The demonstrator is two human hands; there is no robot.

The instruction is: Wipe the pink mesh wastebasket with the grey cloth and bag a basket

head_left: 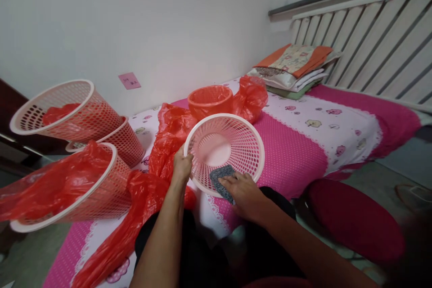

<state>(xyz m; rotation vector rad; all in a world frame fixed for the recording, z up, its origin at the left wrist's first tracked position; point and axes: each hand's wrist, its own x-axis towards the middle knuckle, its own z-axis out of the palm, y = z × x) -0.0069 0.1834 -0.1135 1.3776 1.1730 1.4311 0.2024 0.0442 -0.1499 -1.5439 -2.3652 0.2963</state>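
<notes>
A pale pink slotted plastic basket (248, 148) is tilted with its mouth towards me, at the near edge of the bed. My left hand (182, 166) grips its rim on the left side, fingers wrapped over the edge. In my right hand (243, 194) is a grey scouring pad (221, 175), pressed against the basket's near inner wall by the rim. Just behind the basket stands a bin lined with red plastic (211, 107). Crumpled red plastic bags (145, 198) lie along the left of the basket.
More pink baskets (101, 114) with red bags stand at the left. Folded bedding (293, 67) is stacked at the back right, near a white radiator (374, 40). A dark red round stool (354, 220) is at the right. The bed (290, 144) meets the wall behind.
</notes>
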